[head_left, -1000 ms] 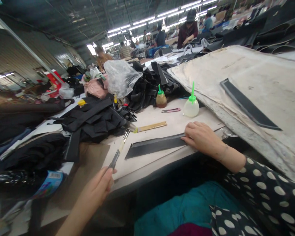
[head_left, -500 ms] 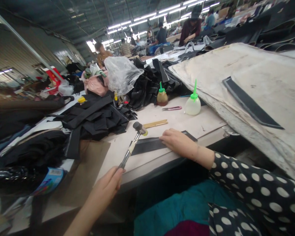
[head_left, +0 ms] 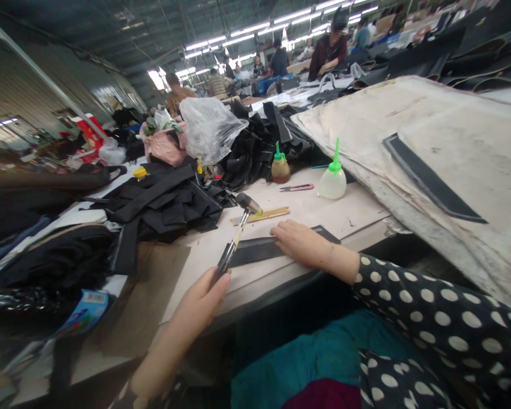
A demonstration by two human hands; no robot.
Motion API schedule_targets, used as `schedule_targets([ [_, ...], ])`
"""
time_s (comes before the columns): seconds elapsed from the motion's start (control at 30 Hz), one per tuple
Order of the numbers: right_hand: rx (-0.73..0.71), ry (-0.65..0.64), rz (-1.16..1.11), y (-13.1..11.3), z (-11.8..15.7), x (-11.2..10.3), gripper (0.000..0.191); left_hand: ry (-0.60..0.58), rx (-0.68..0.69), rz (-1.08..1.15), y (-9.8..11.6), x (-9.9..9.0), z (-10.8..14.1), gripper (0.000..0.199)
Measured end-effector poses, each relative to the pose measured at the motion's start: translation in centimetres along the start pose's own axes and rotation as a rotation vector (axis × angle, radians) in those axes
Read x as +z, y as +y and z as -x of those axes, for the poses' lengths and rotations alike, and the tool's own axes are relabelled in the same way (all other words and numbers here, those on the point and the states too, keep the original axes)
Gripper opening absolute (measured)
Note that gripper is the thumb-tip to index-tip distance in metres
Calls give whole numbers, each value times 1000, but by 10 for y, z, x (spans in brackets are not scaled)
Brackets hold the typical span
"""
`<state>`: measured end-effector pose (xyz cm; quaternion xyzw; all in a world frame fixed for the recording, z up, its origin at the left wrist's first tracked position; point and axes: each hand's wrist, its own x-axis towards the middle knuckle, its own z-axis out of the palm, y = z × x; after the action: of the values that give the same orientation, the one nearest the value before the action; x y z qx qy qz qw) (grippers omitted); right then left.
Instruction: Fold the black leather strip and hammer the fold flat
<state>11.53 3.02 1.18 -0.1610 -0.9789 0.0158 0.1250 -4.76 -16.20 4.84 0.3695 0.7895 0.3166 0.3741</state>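
My left hand (head_left: 210, 289) is closed around the dark grip of a mallet (head_left: 249, 205). The mallet has a black face on one side and a yellow one on the other, and its head is raised above the table. Under it lies a flat black strip (head_left: 255, 253), apparently leather or a similar sheet, near the table's front edge. My right hand (head_left: 300, 241) rests on this strip with its fingers laid over it, covering part of its middle. A flat wooden stick (head_left: 275, 214) lies just beyond the strip.
Behind the stick are thread snips (head_left: 297, 187), a brown-filled squeeze bottle (head_left: 280, 168) and a clear one (head_left: 333, 182) with green spouts. Black strips (head_left: 162, 199) are heaped at left. A pale slab (head_left: 447, 119) at right carries another black strip (head_left: 430, 176). A person (head_left: 330, 48) works farther back.
My left hand has moved up and to the right with the mallet, and the mallet's head is now higher and tilted differently. My right hand stays on the strip.
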Motion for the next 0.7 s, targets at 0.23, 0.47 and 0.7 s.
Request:
schedule_targets([
  [0.23, -53, -31, -138, -1, -3, 2, 27, -6, 36, 176, 25, 12, -25, 42],
  [0.47, -70, -118, 2, -16, -9, -4, 19, -29, 92, 63, 33, 26, -48, 29],
  [0.7, -75, -73, 21, -17, -9, -5, 18, -95, 155, -76, 38, 37, -63, 30],
])
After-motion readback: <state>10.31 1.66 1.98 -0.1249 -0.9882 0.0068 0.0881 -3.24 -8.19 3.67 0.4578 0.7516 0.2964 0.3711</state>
